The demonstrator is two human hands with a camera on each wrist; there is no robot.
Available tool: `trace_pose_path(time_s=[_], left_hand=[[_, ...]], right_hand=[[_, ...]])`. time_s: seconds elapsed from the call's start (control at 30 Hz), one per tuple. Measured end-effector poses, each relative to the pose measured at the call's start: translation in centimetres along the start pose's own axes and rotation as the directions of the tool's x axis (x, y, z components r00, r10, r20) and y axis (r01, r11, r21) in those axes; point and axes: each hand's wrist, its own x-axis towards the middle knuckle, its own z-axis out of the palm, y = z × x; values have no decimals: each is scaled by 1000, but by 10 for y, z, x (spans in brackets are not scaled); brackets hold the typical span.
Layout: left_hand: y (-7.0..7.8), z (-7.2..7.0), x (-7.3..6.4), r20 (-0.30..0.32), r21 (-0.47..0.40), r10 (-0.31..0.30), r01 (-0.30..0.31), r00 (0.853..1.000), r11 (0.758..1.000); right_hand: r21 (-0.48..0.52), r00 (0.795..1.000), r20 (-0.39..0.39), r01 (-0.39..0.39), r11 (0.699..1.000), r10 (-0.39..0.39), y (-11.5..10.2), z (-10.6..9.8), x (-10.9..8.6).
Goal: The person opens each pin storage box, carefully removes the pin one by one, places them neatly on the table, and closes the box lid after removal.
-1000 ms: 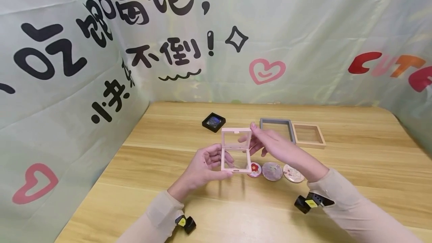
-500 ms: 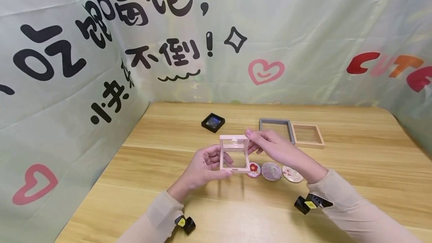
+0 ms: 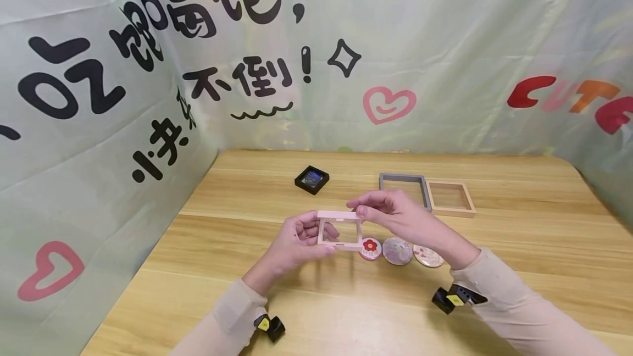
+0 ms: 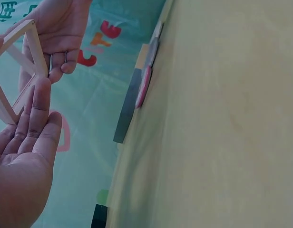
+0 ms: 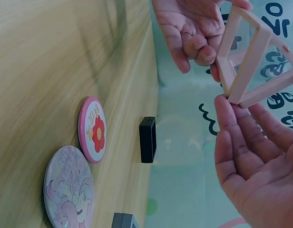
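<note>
A pink hinged display frame [image 3: 341,246] with clear panes hangs above the table between both hands. My left hand [image 3: 287,249] grips its left side, thumb along the front edge and fingers behind. The lid [image 3: 338,215] tilts low over the base, and in the right wrist view the frame's halves [image 5: 250,65] form a narrow V. At the lid's right corner rests the thumb of my right hand [image 3: 403,217]. Its other fingers [image 5: 237,135] reach out straight, tips right at the hinge side. The panes show nothing set between them.
Three round badges lie right of the frame: a red-flower badge [image 3: 371,248], a purple badge [image 3: 398,251] and a cream badge [image 3: 428,256], partly behind the right wrist. Farther back are a black display frame [image 3: 312,180], a grey frame [image 3: 403,176] and a peach frame [image 3: 452,213].
The lid has swung down from nearly upright to low over the base. My right hand has come down with it, its fingers now stretched above the lid. The left hand keeps its grip.
</note>
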Motion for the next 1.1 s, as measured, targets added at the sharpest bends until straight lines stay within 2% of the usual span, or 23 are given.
trace_pose_path(time_s=[0.47,0.8,1.1], left_hand=[[2,-2,-2,-42,3,-38,38,998,999],[3,-3,-1,-35,-52,-29,27,999,998],[3,-3,0,-24,-51,-22,21,999,998]], right_hand=[[-25,1000,18,21,999,-20,2,4,-2],[-64,998,23,60,996,-59,3,5,-2],[-89,997,2,79,993,-79,3,7,-4]])
